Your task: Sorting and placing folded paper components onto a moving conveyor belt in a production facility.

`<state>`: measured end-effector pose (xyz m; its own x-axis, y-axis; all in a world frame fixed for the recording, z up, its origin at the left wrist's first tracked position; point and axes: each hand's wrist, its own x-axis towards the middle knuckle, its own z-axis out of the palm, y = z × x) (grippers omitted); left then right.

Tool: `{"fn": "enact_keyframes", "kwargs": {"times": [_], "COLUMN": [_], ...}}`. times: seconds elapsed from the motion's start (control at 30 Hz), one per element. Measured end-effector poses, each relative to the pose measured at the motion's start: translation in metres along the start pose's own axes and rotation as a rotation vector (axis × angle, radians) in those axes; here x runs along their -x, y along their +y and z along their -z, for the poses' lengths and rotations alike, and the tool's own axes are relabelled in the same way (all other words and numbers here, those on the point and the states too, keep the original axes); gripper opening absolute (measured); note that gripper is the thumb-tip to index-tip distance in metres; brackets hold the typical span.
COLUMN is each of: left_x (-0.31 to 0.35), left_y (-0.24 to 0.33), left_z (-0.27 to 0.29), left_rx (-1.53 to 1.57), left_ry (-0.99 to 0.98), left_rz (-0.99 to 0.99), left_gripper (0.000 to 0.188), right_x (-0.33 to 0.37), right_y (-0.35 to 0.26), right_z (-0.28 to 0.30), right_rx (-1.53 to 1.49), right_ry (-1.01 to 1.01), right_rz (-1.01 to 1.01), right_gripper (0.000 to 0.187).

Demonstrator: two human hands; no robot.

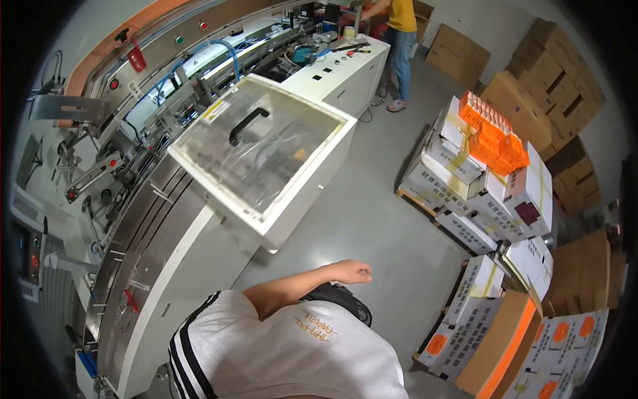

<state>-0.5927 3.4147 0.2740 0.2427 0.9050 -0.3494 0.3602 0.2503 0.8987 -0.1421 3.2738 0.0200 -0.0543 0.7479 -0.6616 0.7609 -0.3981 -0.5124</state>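
My left arm reaches across in front of my white shirt. My left hand [352,271] hangs above the grey floor, its fingers curled into a loose fist with nothing seen in it. Below it, beside my shirt, shows a black mesh-like thing [349,302], partly hidden. Ahead and to the left is the nearest large thing, a white machine box with a clear lid [279,159] and a black handle [249,125]. The lid is down, and my left hand is apart from it. My right hand is out of view.
A long packing machine [153,226] with rails and rods runs along my left. Stacked white cartons [445,179] with orange boxes [492,136] on top stand on the right. An opened brown carton [495,339] sits nearer. A person [401,53] stands by the far white cabinet [345,76].
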Motion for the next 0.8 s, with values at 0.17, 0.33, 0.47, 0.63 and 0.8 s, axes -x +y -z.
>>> {"fn": "enact_keyframes", "kwargs": {"times": [0.17,0.33,0.47,0.63,0.8], "left_x": [-0.077,-0.134,-0.195,-0.287,-0.35], "left_y": [0.021,0.04,0.041,0.07,0.107], "left_z": [0.009,0.025,0.063,0.149,0.234], "left_rx": [0.003,0.007,-0.042,-0.073,-0.17], "left_ry": [0.118,-0.072,-0.114,-0.098,0.132], "left_rz": [-0.087,-0.044,-0.047,-0.108,-0.149], "left_gripper": [0.042,0.039,0.04,0.045,0.046], "right_x": [-0.095,-0.185,-0.255,-0.339,-0.423], "right_y": [-0.075,-0.197,-0.296,-0.364,-0.391], "right_z": [0.064,0.098,0.103,0.112,0.123], "right_rx": [-0.157,-0.526,-0.443,-0.457,-0.031], "right_ry": [0.003,-0.003,-0.165,-0.224,-0.215], "right_rz": [-0.107,-0.157,-0.026,0.321,0.576], "right_gripper": [0.026,0.02,0.018,0.014,0.016]}}
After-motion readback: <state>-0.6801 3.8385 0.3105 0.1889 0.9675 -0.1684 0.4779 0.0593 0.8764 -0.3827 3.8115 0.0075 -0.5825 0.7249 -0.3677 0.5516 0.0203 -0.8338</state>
